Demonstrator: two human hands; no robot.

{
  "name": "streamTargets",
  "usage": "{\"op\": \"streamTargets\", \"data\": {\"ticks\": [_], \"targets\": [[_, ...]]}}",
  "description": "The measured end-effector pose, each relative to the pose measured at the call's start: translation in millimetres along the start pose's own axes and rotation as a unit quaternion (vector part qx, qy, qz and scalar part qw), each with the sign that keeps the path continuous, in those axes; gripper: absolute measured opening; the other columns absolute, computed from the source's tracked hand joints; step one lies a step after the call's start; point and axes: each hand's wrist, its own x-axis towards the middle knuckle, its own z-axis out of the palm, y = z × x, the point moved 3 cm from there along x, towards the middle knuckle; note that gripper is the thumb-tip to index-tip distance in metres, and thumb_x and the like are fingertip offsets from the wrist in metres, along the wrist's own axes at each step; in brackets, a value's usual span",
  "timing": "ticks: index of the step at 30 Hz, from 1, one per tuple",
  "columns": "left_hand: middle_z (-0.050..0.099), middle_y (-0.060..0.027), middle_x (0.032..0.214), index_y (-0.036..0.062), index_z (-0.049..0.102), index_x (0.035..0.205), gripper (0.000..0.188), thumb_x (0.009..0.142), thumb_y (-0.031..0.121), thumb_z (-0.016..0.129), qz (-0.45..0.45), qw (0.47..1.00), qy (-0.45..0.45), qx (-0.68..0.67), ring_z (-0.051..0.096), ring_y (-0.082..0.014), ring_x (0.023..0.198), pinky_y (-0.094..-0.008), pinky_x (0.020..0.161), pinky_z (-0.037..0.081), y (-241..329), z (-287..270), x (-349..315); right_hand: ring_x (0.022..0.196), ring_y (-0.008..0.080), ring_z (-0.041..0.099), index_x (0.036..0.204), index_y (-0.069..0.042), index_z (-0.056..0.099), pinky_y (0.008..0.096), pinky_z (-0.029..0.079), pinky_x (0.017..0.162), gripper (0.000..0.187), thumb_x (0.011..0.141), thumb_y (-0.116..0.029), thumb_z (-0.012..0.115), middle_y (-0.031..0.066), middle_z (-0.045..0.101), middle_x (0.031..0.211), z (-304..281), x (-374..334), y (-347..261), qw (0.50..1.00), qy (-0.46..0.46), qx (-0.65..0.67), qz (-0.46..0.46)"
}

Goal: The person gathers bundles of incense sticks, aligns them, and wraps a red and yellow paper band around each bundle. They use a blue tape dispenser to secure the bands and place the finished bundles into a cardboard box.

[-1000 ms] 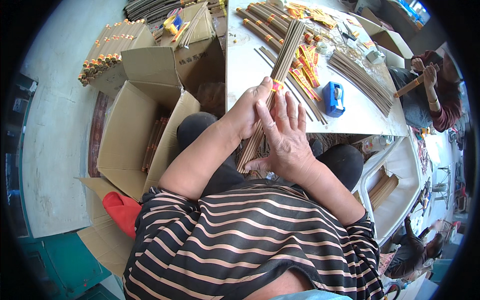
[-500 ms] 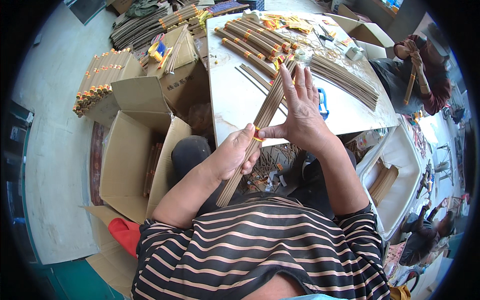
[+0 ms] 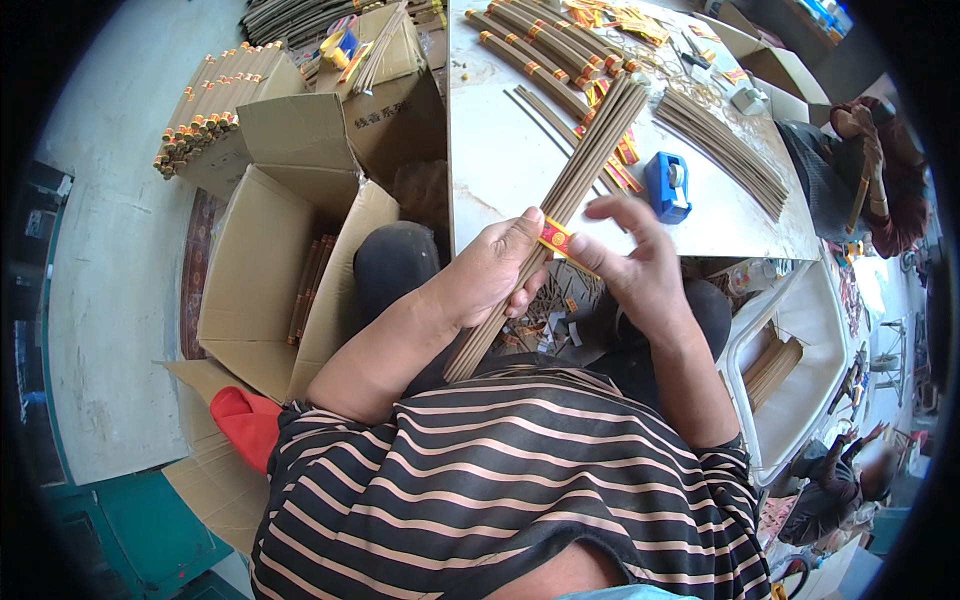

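My left hand is closed around a slanting bundle of thin brown incense sticks, thumb on top. Across the bundle, just above that thumb, lies a red and yellow paper label, with one end sticking out to the right. My right hand has its thumb on this loose end; its index finger is bent and slightly blurred, and the other fingers are partly hidden. Behind the bundle, more red and yellow labels lie on the white table. A blue tape dispenser stands right of them.
Wrapped incense bundles and loose sticks lie on the table. An open cardboard box stands at my left, near stacked bundles. A white tub with sticks is at my right. Another person sits at far right.
My right hand has gone from spread fingers to bent ones, thumb at the label. The label's end now sticks out from the bundle. The view has shifted, so the table sits higher.
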Motion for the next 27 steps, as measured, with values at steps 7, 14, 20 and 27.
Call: {"op": "streamTargets", "data": {"ticks": [7, 14, 20, 27], "targets": [[0.045, -0.0001, 0.057, 0.0039, 0.046, 0.093, 0.047, 0.095, 0.047, 0.028, 0.011, 0.998, -0.014, 0.057, 0.042, -0.0035, 0.041, -0.0153, 0.037, 0.037, -3.0, 5.7, -2.1, 0.067, 0.0058, 0.053, 0.078, -0.002, 0.063, 0.0214, 0.043, 0.063, 0.017, 0.084, -0.018, 0.064, 0.0011, 0.062, 0.072, 19.1, -5.4, 6.3, 0.989, -0.044, 0.131, 0.045], [0.044, 0.0003, 0.057, 0.0038, 0.046, 0.093, 0.049, 0.095, 0.048, 0.026, 0.012, 0.997, -0.014, 0.074, 0.041, -0.0029, 0.042, -0.0148, 0.038, 0.035, -4.9, 8.7, -1.1, 0.067, 0.0085, 0.055, 0.078, 0.0, 0.062, 0.0233, 0.045, 0.059, 0.017, 0.084, -0.016, 0.064, 0.0048, 0.059, 0.072, 23.5, -11.6, 10.4, 0.984, 0.0, 0.177, 0.034], [0.044, -0.0002, 0.058, 0.0031, 0.048, 0.097, 0.051, 0.095, 0.049, 0.027, 0.027, 0.996, -0.014, 0.089, 0.04, -0.0047, 0.042, -0.0162, 0.037, 0.034, -3.1, 11.8, -2.6, 0.065, 0.008, 0.055, 0.077, 0.0, 0.06, 0.0225, 0.047, 0.057, 0.016, 0.086, -0.013, 0.061, 0.0044, 0.06, 0.073, 22.2, -11.4, 4.1, 0.973, -0.006, 0.226, 0.039], [0.045, -0.0006, 0.059, 0.003, 0.049, 0.098, 0.051, 0.095, 0.049, 0.026, 0.023, 0.995, -0.014, 0.097, 0.04, -0.0047, 0.043, -0.0161, 0.037, 0.035, -3.5, 13.7, -3.7, 0.062, 0.004, 0.047, 0.077, -0.002, 0.063, 0.0192, 0.037, 0.055, 0.016, 0.084, -0.016, 0.064, -0.0009, 0.058, 0.069, 18.6, -12.7, 4.3, 0.969, -0.014, 0.234, 0.077]]}}
